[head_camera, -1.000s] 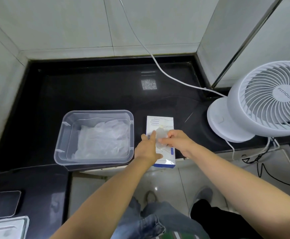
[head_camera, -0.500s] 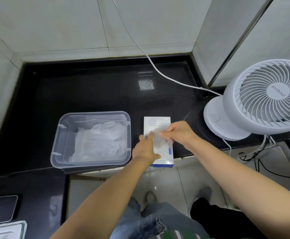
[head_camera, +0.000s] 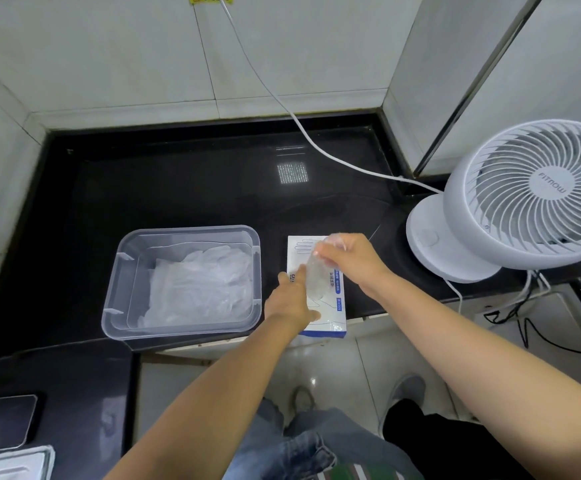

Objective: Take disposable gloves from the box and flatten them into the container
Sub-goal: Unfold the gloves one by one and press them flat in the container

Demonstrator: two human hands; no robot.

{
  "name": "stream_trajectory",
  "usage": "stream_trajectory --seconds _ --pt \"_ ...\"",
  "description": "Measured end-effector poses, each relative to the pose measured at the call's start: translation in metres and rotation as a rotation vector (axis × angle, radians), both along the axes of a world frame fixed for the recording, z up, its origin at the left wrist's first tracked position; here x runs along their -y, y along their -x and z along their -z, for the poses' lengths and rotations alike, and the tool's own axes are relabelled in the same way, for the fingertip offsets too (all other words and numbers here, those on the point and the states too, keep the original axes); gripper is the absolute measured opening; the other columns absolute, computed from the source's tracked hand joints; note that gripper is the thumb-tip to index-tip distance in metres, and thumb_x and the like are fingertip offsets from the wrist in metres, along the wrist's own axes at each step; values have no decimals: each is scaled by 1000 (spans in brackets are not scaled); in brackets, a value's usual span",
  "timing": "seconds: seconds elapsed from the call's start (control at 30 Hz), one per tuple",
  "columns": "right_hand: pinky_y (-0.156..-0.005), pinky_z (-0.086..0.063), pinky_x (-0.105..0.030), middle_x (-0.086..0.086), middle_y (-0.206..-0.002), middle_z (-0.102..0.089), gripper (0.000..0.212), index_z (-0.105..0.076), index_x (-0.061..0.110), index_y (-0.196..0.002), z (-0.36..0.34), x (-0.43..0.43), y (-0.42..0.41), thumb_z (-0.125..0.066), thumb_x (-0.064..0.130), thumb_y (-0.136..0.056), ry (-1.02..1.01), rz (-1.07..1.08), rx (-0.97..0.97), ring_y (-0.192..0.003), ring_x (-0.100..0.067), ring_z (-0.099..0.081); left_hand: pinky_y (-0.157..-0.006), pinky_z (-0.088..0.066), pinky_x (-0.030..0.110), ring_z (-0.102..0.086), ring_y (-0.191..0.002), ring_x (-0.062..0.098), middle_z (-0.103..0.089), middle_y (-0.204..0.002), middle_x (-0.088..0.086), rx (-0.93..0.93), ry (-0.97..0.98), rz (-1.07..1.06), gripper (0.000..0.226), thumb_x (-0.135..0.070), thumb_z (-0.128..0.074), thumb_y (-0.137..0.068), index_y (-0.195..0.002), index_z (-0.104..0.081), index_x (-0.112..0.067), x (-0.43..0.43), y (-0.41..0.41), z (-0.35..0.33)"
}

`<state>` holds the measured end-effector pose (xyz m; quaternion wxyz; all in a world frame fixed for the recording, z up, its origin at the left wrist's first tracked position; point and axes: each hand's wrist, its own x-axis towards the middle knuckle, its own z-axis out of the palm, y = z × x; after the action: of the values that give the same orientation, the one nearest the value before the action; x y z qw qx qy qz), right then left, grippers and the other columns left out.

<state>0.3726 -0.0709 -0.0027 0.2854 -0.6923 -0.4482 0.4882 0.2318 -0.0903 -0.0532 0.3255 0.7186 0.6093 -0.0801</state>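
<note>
The black table [head_camera: 178,188] is carrying the clear container [head_camera: 128,271] on my left, where a layer of crumpled gloves [head_camera: 195,292] is lying. The white box [head_camera: 337,306] is sitting just beside it, its long axis running away from me. My left hand [head_camera: 291,303] is pressing on the box; I cannot tell how its fingers curl. My right hand [head_camera: 346,258] is pinching a translucent glove [head_camera: 316,282] above the box, the container lying leftward past my left hand. The glove's lower end is blurring into the cardboard.
</note>
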Motion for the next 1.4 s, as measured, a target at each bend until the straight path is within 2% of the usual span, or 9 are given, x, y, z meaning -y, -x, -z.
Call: stream_trajectory --seconds 0.17,0.43,0.57,0.63,0.77,0.87,0.97,1.13,1.4 --pt "-95 -50 -43 -5 -98 -71 36 -65 14 -90 -6 -5 -11 -59 49 -84 -53 95 -244 -103 -25 -67 -82 -51 32 -59 -104 25 -35 -132 9 10 5 3 98 -37 -77 -80 -152 -11 -28 -2 0 1" --pt "-91 -51 -39 -12 -92 -67 27 -65 4 -97 -41 -11 -25 -43 17 -90 -197 134 -939 -94 -24 -65 -85 -49 35 -57 -111 31 -31 -140 12 20 90 -3 90 -33 -69 -86 -155 -11 -24 -7 -1 -1" --pt "-80 -52 -33 -10 -90 -72 30 -62 0 -97 -35 -3 -26 -38 16 -89 -83 128 -891 -86 -20 -68 -85 -55 41 -62 -86 32 -64 -108 19 487 195 -375 21 -7 -48 -92 -105 -64 -1 -19 -2 -22" --pt "-79 -50 -33 -11 -92 -71 31 -66 4 -85 -33 1 -27 -38 16 -90 -55 162 -896 -85 -19 -66 -76 -55 30 -60 -76 26 -65 -83 13 784 247 -580 16 2 -53 -87 -75 -62 -6 -22 1 -46" --pt "-75 -49 -32 -6 -86 -69 31 -70 11 -88 -30 -1 -29 -39 14 -91 -20 155 -841 -85 -18 -62 -59 -47 24 -60 -67 18 -68 -64 0 1247 342 -779 31 -30 -49 -91 -82 -63 -4 -36 29 -92" --pt "-85 -51 -40 -6 -98 -69 24 -68 14 -99 -26 -9 -16 -46 18 -91 -47 94 -563 -97 -23 -64 -77 -53 38 -67 -100 32 -72 -105 15 1177 672 -724 90 -72 -19 -91 -113 -67 1 -50 65 -104" --pt "-86 -51 -39 -6 -106 -68 17 -67 17 -100 -27 -16 5 -52 19 -92 -92 60 -284 -105 -24 -64 -92 -51 39 -66 -109 25 -70 -115 9 1019 731 -538 74 -70 -34 -90 -119 -67 -10 -47 91 -109" --pt "-82 -56 -38 -7 -102 -68 19 -64 16 -105 -30 -27 49 -66 16 -86 -66 -120 -170 -97 -24 -67 -56 -50 9 -65 -75 10 -70 -78 -6 905 273 -731 14 -20 -58 -97 -98 -69 -11 -42 112 -99" --pt "-67 -55 -37 -18 -94 -66 23 -56 11 -103 -13 -49 86 -66 1 -85 -49 -39 -136 -73 -25 -63 -53 -39 27 -47 -60 16 -55 -69 5 501 -149 -775 28 -26 -37 -104 -100 -63 -17 -44 164 -56"
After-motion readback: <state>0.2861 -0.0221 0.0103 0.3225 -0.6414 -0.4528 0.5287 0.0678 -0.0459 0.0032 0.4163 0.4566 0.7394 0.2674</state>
